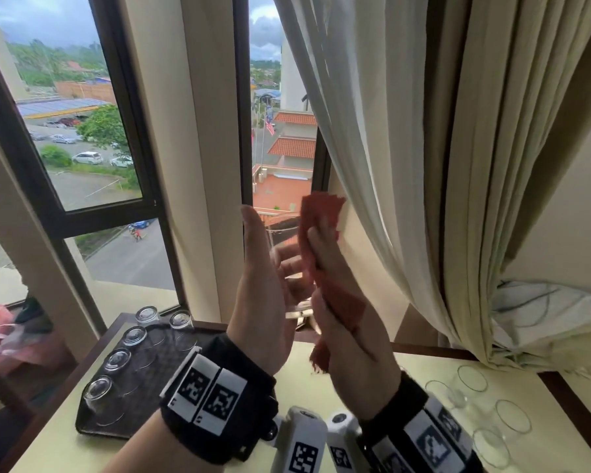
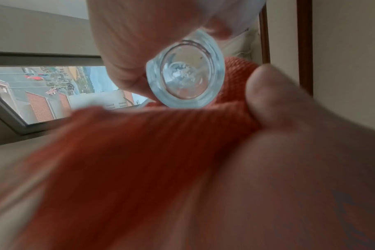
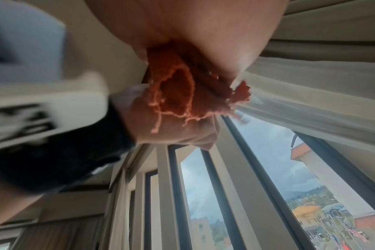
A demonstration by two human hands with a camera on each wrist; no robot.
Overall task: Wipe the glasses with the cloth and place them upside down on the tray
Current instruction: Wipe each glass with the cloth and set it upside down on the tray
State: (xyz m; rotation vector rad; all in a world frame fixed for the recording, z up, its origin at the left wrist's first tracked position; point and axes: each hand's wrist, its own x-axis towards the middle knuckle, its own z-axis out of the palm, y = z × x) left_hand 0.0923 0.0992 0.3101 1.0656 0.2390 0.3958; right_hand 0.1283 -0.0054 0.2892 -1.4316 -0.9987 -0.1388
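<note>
Upturned glasses (image 1: 130, 336) on tray (image 1: 171, 356); upright glasses (image 1: 512, 416) beside curtain (image 1: 423, 165).

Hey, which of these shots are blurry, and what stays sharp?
Head view: mostly sharp, daylit from the window. Left wrist view: the clear drinking glass base is crisp, the orange-red woven cloth smeared. Right wrist view: blurred throughout, worst at the left edge.

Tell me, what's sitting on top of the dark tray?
Five glasses stand upside down on the dark tray, bottoms up, along its left and far edges. The left hand and its wristband cover the tray's right side, so anything there is hidden.
</note>
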